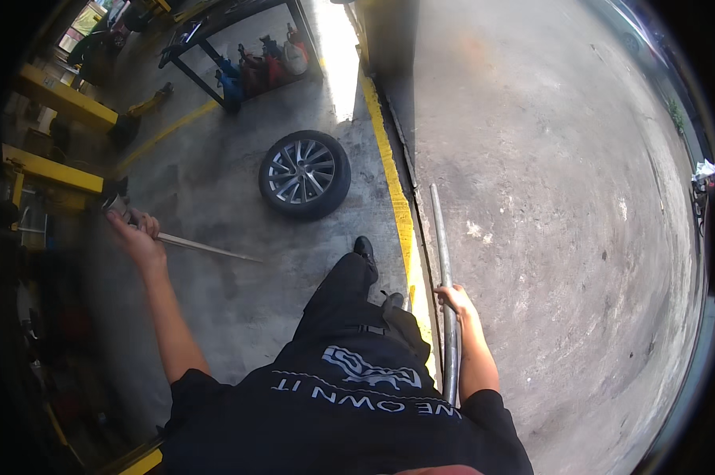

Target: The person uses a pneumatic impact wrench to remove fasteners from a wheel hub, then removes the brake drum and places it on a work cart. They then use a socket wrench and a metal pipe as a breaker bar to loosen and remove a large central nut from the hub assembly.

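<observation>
My left hand (144, 240) is out to the left, its fingers wrapped round a long thin metal bar (207, 248). The bar's thicker end shows beside the fingers, and the thin end points right over the floor. At my right side, my right hand (457, 302) grips a long grey metal pipe (441, 229). One end of the pipe points forward and the other runs back beside my body. A wheel (310, 172) with a silver multi-spoke rim and black tyre lies flat on the floor ahead, apart from both hands.
Yellow steel lift arms (64, 170) stand at the left. A dark metal bench (207, 47) at the far left holds several coloured bottles (274, 59) on its lower shelf. A painted yellow line (393, 190) edges a floor gap, beside rough concrete (547, 198). A dark post (387, 32) rises ahead.
</observation>
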Motion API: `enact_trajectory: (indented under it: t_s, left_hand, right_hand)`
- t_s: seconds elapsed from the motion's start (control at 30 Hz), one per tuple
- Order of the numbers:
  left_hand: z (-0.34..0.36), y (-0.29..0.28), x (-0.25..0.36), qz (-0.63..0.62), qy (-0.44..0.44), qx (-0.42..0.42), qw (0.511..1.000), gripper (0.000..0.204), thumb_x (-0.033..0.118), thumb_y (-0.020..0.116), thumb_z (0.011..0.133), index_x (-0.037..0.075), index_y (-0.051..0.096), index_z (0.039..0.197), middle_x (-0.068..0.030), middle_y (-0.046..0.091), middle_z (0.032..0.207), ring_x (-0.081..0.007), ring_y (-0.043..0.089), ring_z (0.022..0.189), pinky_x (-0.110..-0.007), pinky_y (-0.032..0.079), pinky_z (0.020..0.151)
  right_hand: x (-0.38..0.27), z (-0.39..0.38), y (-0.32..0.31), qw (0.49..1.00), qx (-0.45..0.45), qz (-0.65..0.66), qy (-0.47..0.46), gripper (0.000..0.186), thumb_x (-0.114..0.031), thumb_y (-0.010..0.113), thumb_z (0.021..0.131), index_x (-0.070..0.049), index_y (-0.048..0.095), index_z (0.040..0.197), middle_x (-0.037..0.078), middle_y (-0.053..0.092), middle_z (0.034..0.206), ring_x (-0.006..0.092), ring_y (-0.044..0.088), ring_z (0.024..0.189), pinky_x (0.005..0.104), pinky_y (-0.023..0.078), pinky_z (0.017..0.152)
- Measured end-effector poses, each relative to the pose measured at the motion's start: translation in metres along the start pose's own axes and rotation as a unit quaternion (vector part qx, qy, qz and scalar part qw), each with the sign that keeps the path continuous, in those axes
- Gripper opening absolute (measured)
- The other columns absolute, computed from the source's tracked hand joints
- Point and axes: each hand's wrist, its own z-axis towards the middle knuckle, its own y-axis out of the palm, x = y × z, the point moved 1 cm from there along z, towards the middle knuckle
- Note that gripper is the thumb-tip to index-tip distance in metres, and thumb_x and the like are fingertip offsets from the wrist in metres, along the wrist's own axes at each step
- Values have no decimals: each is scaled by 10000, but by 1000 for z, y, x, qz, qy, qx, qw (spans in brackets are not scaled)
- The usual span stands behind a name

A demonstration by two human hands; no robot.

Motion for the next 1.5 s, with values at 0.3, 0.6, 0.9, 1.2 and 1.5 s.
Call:
enact_trajectory:
  t_s: [0.3,0.6,0.9,1.2,1.5]
  left_hand:
    - [99,95,-134,35,-28,60,997,546,561,407,1002,23,486,1057,13,376,600,-60,302,426,-226,226,408]
    - [251,240,-198,125,31,27,991,609,597,439,978,-3,518,1042,26,347,598,-44,309,436,-223,242,403]
    - [361,357,-281,117,60,53,990,670,661,434,945,1,517,1025,21,347,540,-62,320,407,-222,254,378]
    - [444,480,-297,173,-25,223,959,728,705,359,943,8,519,1074,13,317,546,-77,268,454,-236,231,431]
    - [504,513,-306,185,-28,297,936,713,686,368,950,7,499,1126,10,319,571,-87,263,470,-245,234,455]
  right_hand:
    - [-256,237,-15,997,4,27,67,166,-114,662,848,-36,569,736,58,555,604,162,529,480,307,487,489]
    - [-551,401,45,880,-230,399,114,126,-120,522,919,-18,493,851,58,536,684,147,558,583,265,512,569]
    - [-800,628,85,840,-207,501,38,165,-94,493,922,61,443,950,127,540,769,184,547,584,255,519,544]
    - [-944,763,136,940,-168,290,-69,208,-142,501,948,61,464,970,119,552,765,177,573,598,245,518,530]
    - [-996,896,148,809,-143,568,47,311,-285,595,897,22,541,913,102,573,763,209,603,660,285,553,622]
